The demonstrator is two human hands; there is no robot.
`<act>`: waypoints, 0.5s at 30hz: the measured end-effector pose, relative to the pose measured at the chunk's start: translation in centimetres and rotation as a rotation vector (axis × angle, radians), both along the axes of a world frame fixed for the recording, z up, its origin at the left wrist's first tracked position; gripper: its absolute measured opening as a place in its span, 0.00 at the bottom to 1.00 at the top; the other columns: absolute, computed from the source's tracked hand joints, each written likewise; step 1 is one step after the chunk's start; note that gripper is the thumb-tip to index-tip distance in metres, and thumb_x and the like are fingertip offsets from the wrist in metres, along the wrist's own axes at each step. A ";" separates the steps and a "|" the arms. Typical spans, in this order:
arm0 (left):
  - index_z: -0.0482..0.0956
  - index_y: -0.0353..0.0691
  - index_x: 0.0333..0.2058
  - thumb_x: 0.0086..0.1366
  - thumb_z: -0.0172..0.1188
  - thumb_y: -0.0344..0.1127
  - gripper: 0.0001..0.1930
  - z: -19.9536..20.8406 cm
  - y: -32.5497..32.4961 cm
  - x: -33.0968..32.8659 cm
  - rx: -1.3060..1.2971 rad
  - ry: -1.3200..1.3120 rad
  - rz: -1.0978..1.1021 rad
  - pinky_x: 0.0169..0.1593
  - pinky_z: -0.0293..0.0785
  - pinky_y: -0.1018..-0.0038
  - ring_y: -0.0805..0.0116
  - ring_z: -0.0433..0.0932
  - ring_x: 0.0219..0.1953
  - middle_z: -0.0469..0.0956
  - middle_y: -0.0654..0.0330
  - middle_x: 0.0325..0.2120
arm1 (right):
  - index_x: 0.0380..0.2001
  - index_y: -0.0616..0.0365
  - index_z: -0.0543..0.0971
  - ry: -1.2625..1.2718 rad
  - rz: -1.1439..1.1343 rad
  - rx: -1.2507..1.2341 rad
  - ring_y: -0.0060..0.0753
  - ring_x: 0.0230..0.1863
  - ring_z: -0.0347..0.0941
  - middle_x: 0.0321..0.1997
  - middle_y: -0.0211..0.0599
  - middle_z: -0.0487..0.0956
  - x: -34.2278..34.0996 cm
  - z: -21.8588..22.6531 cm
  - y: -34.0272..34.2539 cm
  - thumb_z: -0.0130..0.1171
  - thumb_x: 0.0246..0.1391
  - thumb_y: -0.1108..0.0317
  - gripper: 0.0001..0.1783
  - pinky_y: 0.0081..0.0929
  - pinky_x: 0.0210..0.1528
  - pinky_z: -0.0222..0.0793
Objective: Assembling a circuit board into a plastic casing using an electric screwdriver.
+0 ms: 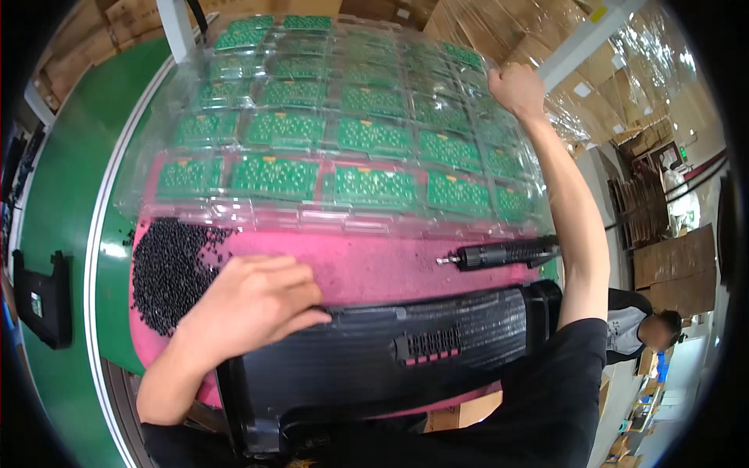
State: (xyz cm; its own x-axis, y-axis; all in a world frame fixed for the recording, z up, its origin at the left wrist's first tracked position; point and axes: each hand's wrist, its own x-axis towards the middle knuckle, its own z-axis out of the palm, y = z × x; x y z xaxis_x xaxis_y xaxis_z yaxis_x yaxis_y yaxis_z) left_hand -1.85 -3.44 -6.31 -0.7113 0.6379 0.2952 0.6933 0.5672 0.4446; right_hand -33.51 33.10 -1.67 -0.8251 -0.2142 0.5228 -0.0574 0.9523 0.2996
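A long black plastic housing (343, 366) with a slotted vent lies in front of me. My left hand (257, 300) is over its far left edge, fingers curled together; what they hold, if anything, is hidden. Beside that hand spreads a pile of small black screws (168, 273). My right arm reaches far across to the right. There my right hand (517, 90) is closed on the far right edge of a clear plastic tray (343, 214), one of a stack. Green circuit boards (374, 187) sit in the tray's compartments.
A black electric screwdriver (503, 254) lies on the pink mat (359, 269), right of the middle, its bit pointing left. Another black plastic part (43, 300) rests on the green surface (58, 203) at left. Wrapped cartons (499, 31) stand behind; a person (636, 327) is at right.
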 end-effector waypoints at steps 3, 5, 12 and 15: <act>0.77 0.39 0.26 0.51 0.69 0.41 0.13 0.0 -0.3 0.4 0.022 -0.021 0.013 0.28 0.71 0.68 0.63 0.74 0.26 0.73 0.62 0.22 | 0.46 0.55 0.78 -0.183 -0.018 -0.093 0.53 0.44 0.78 0.46 0.48 0.80 -4.4 -0.9 -2.2 0.52 0.53 0.59 0.19 0.50 0.46 0.73; 0.77 0.39 0.25 0.50 0.69 0.39 0.12 0.1 -0.5 0.4 0.010 -0.050 0.021 0.28 0.71 0.69 0.64 0.74 0.26 0.73 0.62 0.23 | 0.53 0.52 0.72 -0.134 0.084 -0.032 0.51 0.50 0.75 0.50 0.47 0.78 -7.4 -2.9 -1.2 0.53 0.53 0.62 0.23 0.50 0.50 0.70; 0.73 0.39 0.24 0.49 0.66 0.37 0.11 -0.2 -0.7 -0.5 0.012 -0.069 -0.040 0.29 0.71 0.71 0.67 0.73 0.27 0.67 0.63 0.23 | 0.62 0.46 0.63 -0.398 0.061 -0.058 0.41 0.59 0.68 0.52 0.41 0.76 -12.6 -4.5 -1.5 0.54 0.53 0.70 0.31 0.45 0.59 0.64; 0.73 0.40 0.24 0.49 0.66 0.37 0.11 -0.2 -0.6 -0.3 0.008 -0.072 -0.042 0.29 0.71 0.71 0.67 0.73 0.27 0.67 0.64 0.23 | 0.58 0.48 0.68 -0.165 0.210 0.070 0.40 0.58 0.69 0.50 0.39 0.77 -12.0 -5.3 -0.5 0.53 0.53 0.70 0.26 0.41 0.58 0.65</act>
